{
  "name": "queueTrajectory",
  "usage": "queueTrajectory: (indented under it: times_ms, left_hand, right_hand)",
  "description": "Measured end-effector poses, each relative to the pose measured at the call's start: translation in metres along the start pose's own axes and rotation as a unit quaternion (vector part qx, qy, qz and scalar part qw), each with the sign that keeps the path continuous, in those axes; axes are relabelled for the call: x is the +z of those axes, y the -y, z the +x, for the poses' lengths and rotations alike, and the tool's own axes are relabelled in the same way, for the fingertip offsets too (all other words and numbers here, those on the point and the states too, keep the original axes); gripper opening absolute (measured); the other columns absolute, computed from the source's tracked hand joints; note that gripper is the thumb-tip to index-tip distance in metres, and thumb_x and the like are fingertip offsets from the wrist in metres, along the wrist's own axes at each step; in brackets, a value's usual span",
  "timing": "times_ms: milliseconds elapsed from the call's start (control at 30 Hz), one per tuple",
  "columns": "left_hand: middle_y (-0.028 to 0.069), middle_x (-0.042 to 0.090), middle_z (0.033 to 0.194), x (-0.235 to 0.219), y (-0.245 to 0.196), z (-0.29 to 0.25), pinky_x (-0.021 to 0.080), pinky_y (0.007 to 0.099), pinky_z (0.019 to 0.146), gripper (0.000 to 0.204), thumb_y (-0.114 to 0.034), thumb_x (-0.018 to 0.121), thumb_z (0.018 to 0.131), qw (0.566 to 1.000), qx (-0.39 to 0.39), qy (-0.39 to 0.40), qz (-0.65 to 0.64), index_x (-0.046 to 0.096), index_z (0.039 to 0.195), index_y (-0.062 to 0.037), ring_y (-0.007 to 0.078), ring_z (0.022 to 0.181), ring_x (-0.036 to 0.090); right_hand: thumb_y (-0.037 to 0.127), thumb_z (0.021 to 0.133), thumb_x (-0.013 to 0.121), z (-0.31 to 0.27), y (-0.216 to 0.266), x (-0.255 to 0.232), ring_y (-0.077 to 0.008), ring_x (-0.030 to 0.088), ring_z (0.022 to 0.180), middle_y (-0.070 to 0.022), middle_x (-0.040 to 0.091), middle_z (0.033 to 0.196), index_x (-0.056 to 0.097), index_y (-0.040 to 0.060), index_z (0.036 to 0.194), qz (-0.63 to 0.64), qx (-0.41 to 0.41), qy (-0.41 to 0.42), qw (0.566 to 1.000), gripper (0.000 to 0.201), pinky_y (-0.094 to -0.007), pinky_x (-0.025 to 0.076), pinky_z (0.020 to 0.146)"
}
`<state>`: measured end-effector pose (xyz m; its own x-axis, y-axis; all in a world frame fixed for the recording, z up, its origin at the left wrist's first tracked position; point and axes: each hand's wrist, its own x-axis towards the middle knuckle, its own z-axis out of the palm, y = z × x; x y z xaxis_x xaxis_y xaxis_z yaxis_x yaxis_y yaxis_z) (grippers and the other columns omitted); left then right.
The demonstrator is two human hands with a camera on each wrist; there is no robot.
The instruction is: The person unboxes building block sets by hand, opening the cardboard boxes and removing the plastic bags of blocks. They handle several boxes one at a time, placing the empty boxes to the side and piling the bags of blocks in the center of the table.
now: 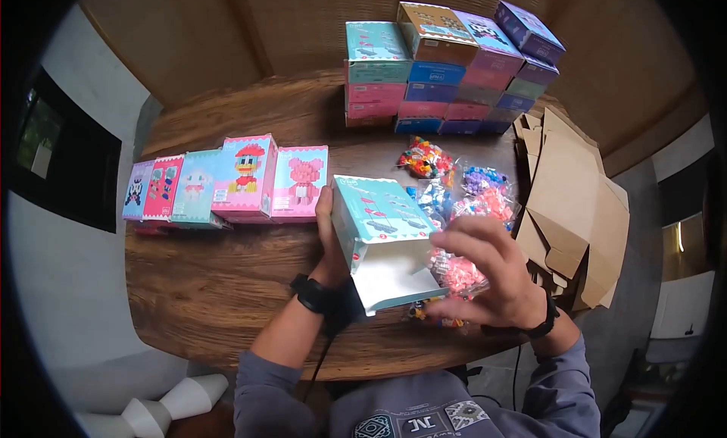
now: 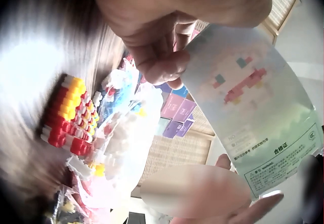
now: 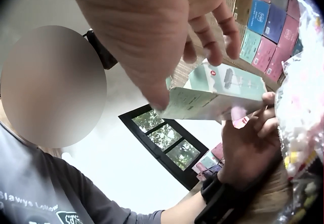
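Observation:
A teal cardboard box [image 1: 388, 211], its near end open with a white inside and a flap hanging out, is held tilted above the table by my left hand [image 1: 330, 237]. In the left wrist view the box's side [image 2: 243, 97] shows a pixel character, and the left thumb and fingers [image 2: 163, 68] grip its edge. My right hand [image 1: 496, 279] hovers at the open end, fingers apart and loosely bent, with nothing in it. The right wrist view shows the right hand [image 3: 147, 31] just over the box [image 3: 217, 100]. A bag of pink bricks [image 1: 463, 275] lies behind the right hand.
More clear bags of bricks [image 1: 426, 159] lie to the right of the box. Flattened cardboard [image 1: 572, 203] covers the table's right side. Stacked toy boxes [image 1: 435, 97] stand at the back, and a row of boxes [image 1: 246, 176] stands at left on the wooden table [image 1: 219, 286].

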<state>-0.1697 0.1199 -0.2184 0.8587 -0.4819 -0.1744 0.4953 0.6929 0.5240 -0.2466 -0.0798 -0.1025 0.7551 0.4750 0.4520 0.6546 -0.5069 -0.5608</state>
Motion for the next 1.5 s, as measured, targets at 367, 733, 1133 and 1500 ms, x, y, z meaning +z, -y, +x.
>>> queueTrajectory:
  times_ms: [367, 733, 1133, 1500]
  left_hand:
    - [0.0233, 0.059, 0.121, -0.005, 0.002, 0.002, 0.049, 0.0411, 0.097, 0.085, -0.067, 0.022, 0.095, 0.998, 0.034, 0.034, 0.044, 0.046, 0.132, 0.0059, 0.0308, 0.111, 0.061]
    - [0.0213, 0.061, 0.119, -0.007, 0.002, 0.003, 0.05, 0.0397, 0.095, 0.079, -0.064, 0.023, 0.096, 0.999, 0.033, 0.023, 0.015, 0.048, 0.132, 0.0025, 0.0294, 0.11, 0.062]
    - [0.0243, 0.057, 0.125, -0.01, 0.002, 0.004, 0.05, 0.0438, 0.098, 0.09, -0.072, 0.023, 0.091, 0.995, 0.035, 0.033, 0.085, 0.043, 0.135, 0.0036, 0.0331, 0.114, 0.059]
    - [0.0188, 0.062, 0.114, -0.011, 0.003, 0.003, 0.052, 0.0354, 0.09, 0.075, -0.063, 0.028, 0.098, 0.998, 0.045, 0.031, 0.024, 0.05, 0.127, 0.0027, 0.0247, 0.103, 0.064]
  right_hand:
    - [0.01, 0.077, 0.079, 0.015, -0.014, 0.009, -0.0246, 0.061, 0.089, -0.0124, 0.055, 0.11, 0.066, 0.0107, 0.122, -0.005, 0.016, 0.019, 1.0, 0.046, -0.0353, 0.053, 0.077]
    - [0.006, 0.07, 0.08, 0.01, -0.007, 0.015, -0.0237, 0.062, 0.085, -0.0061, 0.063, 0.098, 0.071, 0.0091, 0.108, -0.103, -0.113, -0.01, 0.988, 0.039, -0.0346, 0.053, 0.071]
    - [0.011, 0.071, 0.084, 0.016, -0.012, 0.021, -0.0239, 0.062, 0.089, -0.0087, 0.063, 0.101, 0.065, 0.006, 0.111, -0.01, 0.04, -0.06, 0.997, 0.045, -0.0316, 0.051, 0.073]
    - [0.025, 0.087, 0.075, 0.016, -0.024, 0.013, -0.0165, 0.065, 0.084, -0.0174, 0.065, 0.107, 0.031, -0.0016, 0.146, 0.384, 0.413, 0.095, 0.82, 0.079, -0.0286, 0.052, 0.07]
